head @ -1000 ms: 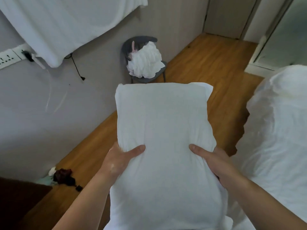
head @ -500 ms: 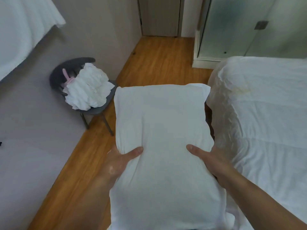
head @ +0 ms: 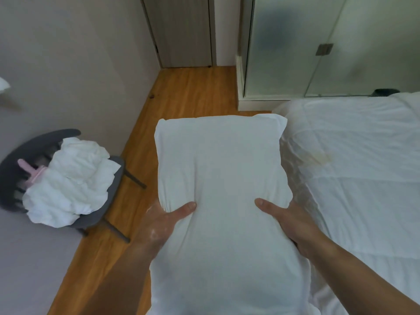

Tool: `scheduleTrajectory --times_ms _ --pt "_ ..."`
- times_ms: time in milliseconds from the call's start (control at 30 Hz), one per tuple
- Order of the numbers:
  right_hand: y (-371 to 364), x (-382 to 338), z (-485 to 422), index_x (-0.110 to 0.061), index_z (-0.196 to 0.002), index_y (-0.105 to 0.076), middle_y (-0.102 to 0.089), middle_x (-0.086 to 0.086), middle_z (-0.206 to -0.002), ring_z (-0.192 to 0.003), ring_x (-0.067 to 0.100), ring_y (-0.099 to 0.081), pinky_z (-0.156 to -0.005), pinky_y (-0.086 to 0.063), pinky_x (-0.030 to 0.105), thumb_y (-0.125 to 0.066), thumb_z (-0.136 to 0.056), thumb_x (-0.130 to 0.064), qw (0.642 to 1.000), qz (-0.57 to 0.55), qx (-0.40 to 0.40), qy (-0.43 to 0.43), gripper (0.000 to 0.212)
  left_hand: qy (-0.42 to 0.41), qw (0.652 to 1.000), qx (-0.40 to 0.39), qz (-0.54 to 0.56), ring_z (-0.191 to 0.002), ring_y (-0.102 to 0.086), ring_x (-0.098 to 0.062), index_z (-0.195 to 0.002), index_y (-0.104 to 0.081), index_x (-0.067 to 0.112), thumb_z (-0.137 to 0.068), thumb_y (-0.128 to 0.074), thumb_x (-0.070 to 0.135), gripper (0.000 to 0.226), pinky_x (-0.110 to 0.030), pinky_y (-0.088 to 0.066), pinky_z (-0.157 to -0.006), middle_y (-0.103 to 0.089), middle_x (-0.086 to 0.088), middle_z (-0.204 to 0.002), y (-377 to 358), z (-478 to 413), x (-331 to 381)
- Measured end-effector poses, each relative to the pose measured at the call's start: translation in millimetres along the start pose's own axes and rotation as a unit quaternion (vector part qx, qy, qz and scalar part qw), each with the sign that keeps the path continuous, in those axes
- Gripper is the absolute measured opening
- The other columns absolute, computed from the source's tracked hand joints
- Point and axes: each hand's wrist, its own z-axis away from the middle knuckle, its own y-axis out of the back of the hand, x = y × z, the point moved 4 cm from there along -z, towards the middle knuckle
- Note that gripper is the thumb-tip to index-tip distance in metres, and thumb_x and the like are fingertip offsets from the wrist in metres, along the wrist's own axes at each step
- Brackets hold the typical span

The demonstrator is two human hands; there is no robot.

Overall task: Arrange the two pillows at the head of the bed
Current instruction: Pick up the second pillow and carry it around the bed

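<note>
A white pillow (head: 222, 169) fills the middle of the head view, held lengthwise in front of me above the wooden floor. My left hand (head: 162, 220) grips its left edge, thumb on top. Gripping the right edge the same way is my right hand (head: 287, 220). The bed (head: 363, 167), covered in a white quilt, lies to the right, its near corner just beside the pillow. A second pillow is not in view.
A grey chair (head: 106, 201) piled with crumpled white linen (head: 68, 183) stands against the left wall. Wooden floor (head: 195, 92) runs ahead to a closed door (head: 181, 30). A frosted glass partition (head: 318, 42) stands beyond the bed.
My view has swung to the right: the chair slid to the left, and the bed, door and glass partition came into view. Both hands keep the same grip on the pillow.
</note>
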Motion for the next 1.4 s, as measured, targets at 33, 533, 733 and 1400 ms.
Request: scheduleTrajectory --times_ms 33,533,733,1400 --pt "-1.5 -7.8 -17.6 -0.034 -0.114 -0.071 -0.081 -0.019 -0.093 -0.090 0.008 -0.077 -0.084 -0.059 0.035 -0.091 -0.068 -0.047 1.000 -0.002 0.016 -0.002 0.052 0.000 1.000 -0.003 -0.006 -0.106 -0.061 -0.019 -0.146 -0.053 0.019 -0.062 -0.087 0.055 0.098 -0.032 -0.048 -0.088 -0.064 0.012 -0.114 -3.4 -20.5 9.8" --pt "-0.9 -170.8 -254.8 -0.024 -0.104 -0.076 -0.082 -0.014 -0.085 -0.073 0.006 -0.079 -0.068 -0.057 0.030 -0.089 -0.075 -0.039 0.988 -0.044 0.150 0.016 0.035 -0.050 0.992 -0.117 -0.010 -0.123 -0.062 -0.024 -0.149 -0.053 0.019 -0.053 -0.088 0.055 0.108 -0.043 -0.047 -0.109 -0.066 0.004 -0.132 -58.5 -329.7 199.7" --pt "28.7 -218.5 -367.9 -0.023 -0.104 -0.075 -0.083 -0.013 -0.085 -0.072 0.005 -0.078 -0.064 -0.056 0.025 -0.089 -0.075 -0.039 0.984 -0.073 0.162 0.020 0.037 -0.080 0.987 -0.137 -0.018 -0.129 -0.058 -0.024 -0.151 -0.048 0.019 -0.061 -0.090 0.049 0.103 -0.035 -0.043 -0.105 -0.062 0.008 -0.131 -113.6 -438.6 266.2" --pt "161.1 -373.8 -657.2 -0.027 -0.094 -0.066 -0.078 -0.006 -0.090 -0.085 0.017 -0.074 -0.066 -0.053 0.030 -0.086 -0.074 -0.050 0.954 -0.114 0.277 -0.002 0.036 -0.158 0.958 -0.214 -0.105 -0.123 -0.055 -0.017 -0.155 -0.042 0.021 -0.052 -0.089 0.063 0.121 -0.036 -0.040 -0.109 -0.056 0.011 -0.139 -323.2 -745.4 483.6"
